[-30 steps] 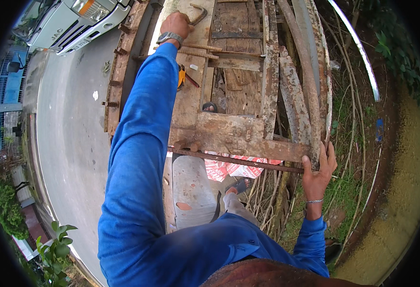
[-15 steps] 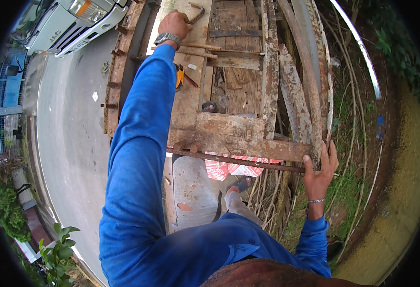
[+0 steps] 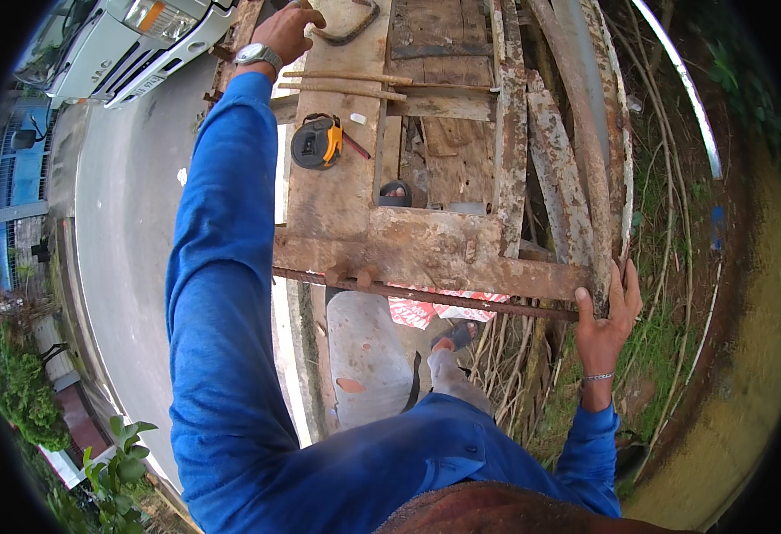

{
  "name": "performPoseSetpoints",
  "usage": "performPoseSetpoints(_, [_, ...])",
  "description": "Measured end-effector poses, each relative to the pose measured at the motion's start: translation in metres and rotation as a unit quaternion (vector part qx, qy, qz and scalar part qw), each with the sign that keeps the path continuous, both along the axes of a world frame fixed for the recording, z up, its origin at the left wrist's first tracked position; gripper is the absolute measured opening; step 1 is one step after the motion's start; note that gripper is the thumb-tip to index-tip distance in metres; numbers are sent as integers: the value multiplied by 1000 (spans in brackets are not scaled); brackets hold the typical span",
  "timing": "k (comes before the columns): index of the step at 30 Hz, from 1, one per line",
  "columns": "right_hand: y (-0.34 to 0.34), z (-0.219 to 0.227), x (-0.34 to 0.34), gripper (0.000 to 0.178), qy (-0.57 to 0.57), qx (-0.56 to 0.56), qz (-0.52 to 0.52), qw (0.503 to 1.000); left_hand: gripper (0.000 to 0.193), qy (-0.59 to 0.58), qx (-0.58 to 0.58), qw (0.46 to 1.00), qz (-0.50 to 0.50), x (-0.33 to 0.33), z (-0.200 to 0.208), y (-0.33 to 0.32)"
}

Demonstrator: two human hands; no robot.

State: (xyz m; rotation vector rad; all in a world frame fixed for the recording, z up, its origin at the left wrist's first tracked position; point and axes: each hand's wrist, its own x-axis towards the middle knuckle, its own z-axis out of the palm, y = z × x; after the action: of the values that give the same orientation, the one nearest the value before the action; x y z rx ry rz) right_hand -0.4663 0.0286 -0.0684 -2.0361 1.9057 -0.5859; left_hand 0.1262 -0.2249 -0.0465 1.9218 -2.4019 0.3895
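My left hand (image 3: 287, 37) is stretched far forward over the left edge of a rusty flat metal plate (image 3: 333, 200). Its fingers are partly spread, beside a bent dark metal rod (image 3: 351, 34), with nothing visible in them. At the near right corner, my right hand (image 3: 606, 325) grips the end of the rusty metal frame (image 3: 479, 278), thumb on one side and fingers on the other. A black and yellow tape measure (image 3: 317, 142) lies on the plate, next to a dark red pencil-like stick (image 3: 357, 147) and a small white piece (image 3: 358, 118).
Two thin rods (image 3: 346, 84) lie across the plate. A rusty ribbed bar (image 3: 444, 300) runs along the frame's near edge. My sandaled foot (image 3: 395, 193) shows through the frame. A white truck (image 3: 132, 53) stands at far left; dry branches (image 3: 515, 365) lie at right.
My left hand has moved left, away from the bent rod. The tape measure, half hidden by my sleeve before, now shows fully. My right hand keeps its hold on the frame corner.
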Motion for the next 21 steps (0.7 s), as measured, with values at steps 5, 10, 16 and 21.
performPoseSetpoints(5, [-3,3,2,59,8,3,7,1000,29,-18,7,1000,14,-12,-15,-1])
performPoseSetpoints(10, [-2,3,1,59,3,9,6,1000,15,-19,-29,999,-8,-20,-22,-5])
performPoseSetpoints(16, [-1,7,3,59,8,7,3,1000,24,-31,-3,1000,2,-30,-8,-2])
performPoseSetpoints(21, [-4,1,0,59,6,-6,17,1000,45,12,-33,999,30,-2,2,25])
